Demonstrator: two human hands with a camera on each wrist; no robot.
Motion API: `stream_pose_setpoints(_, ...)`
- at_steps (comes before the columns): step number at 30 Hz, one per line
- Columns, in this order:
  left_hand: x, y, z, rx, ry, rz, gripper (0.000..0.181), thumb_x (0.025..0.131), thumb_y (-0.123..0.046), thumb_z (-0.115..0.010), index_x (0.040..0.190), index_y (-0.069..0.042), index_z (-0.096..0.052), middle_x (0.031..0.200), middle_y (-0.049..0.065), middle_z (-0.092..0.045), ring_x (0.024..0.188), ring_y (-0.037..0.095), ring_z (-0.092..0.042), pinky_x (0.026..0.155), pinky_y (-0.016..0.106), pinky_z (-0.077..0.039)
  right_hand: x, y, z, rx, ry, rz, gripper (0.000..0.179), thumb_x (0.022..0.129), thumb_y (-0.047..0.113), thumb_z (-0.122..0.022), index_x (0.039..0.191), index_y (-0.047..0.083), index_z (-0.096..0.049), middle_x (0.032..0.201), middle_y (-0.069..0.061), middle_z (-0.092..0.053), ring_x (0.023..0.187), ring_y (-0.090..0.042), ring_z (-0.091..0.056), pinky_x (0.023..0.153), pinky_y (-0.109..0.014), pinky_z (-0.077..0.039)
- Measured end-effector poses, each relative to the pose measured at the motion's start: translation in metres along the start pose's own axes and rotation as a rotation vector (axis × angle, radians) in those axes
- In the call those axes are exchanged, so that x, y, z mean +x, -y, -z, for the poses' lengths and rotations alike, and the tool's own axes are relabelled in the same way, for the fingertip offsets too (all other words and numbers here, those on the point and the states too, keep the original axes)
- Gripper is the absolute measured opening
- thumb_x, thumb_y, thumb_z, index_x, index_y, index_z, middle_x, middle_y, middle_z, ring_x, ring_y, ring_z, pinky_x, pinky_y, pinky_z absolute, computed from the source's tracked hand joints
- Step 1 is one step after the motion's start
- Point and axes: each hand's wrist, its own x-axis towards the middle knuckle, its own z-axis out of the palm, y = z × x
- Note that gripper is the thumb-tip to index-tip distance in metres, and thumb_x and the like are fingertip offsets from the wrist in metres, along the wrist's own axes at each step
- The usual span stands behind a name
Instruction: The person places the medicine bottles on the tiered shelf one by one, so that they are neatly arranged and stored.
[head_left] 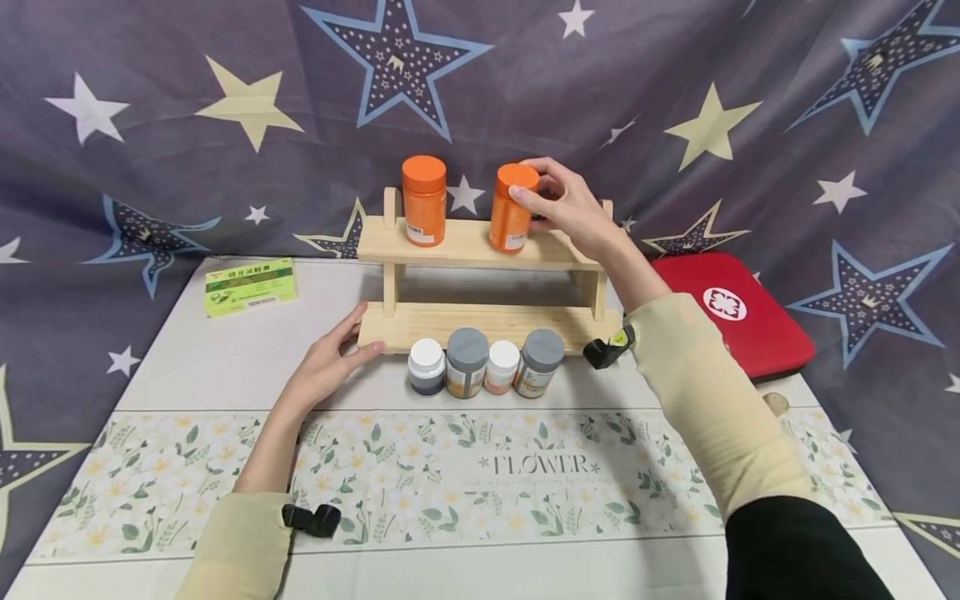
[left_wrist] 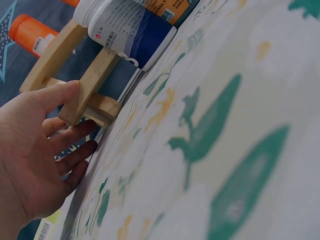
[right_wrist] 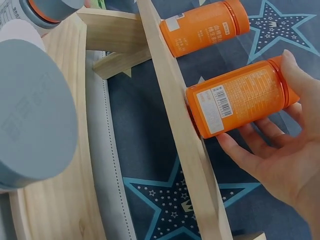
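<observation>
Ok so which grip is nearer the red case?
Right. The right grip holds an orange bottle just left of the red case; the left grip is farther left, at the wooden shelf's lower left end.

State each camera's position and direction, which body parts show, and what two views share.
Head: worn on the head, facing forward and down at the two-tier pale wooden shelf; left hand, right hand and forearms show.
Left wrist: on that wrist, facing the shelf's end; left hand shows.
Right wrist: on that wrist, facing the cylindrical orange plastic bottle its hand holds; right hand shows.
Head and right wrist share that bottle and its orange twin.
</observation>
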Motion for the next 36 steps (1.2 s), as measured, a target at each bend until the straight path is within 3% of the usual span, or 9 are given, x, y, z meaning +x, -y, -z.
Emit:
stream_pose_setpoints(10, 0.0, -0.001, 0.0007, 0.013, -0.005, -0.015, 0.091, 0.098, -0.055, -0.064, 0.167, -0.026, -0.013, 0.164, 0.016, -0.041, 0.155, 0.042, -0.032, 0.129, 0.061, -0.02, 0.001, 0.0013, -0.0049, -0.034, -0.012, 0.008, 0.047, 0.096, 0.031, -0.073, 0.138, 0.019, -0.058, 0.116, -0.002, -0.066, 0.108, -0.018, -0.063, 0.095, -0.044, -0.063)
stream_pose_setpoints(25, -0.0013, -0.0011, 0.0009, 0.007, -0.005, -0.004, 0.091, 0.097, -0.056, -0.065, 0.167, -0.027, -0.013, 0.164, 0.016, -0.041, 0.156, 0.041, -0.031, 0.129, 0.061, -0.019, 0.0005, 0.001, -0.0082, -0.034, -0.008, 0.023, 0.047, 0.095, 0.03, -0.075, 0.137, 0.02, -0.058, 0.118, -0.004, -0.065, 0.11, -0.019, -0.063, 0.09, -0.04, -0.065)
stream_pose_setpoints(36, -0.0009, -0.0015, -0.0007, 0.011, -0.003, 0.008, 0.091, 0.097, -0.056, -0.064, 0.167, -0.027, -0.013, 0.164, 0.016, -0.041, 0.156, 0.04, -0.03, 0.129, 0.063, -0.018, -0.0034, -0.0031, -0.0036, -0.137, 0.042, -0.019, 0.065, 0.093, 0.036, -0.075, 0.151, 0.025, -0.048, 0.136, -0.008, -0.059, 0.121, -0.018, -0.059, 0.102, -0.042, -0.06)
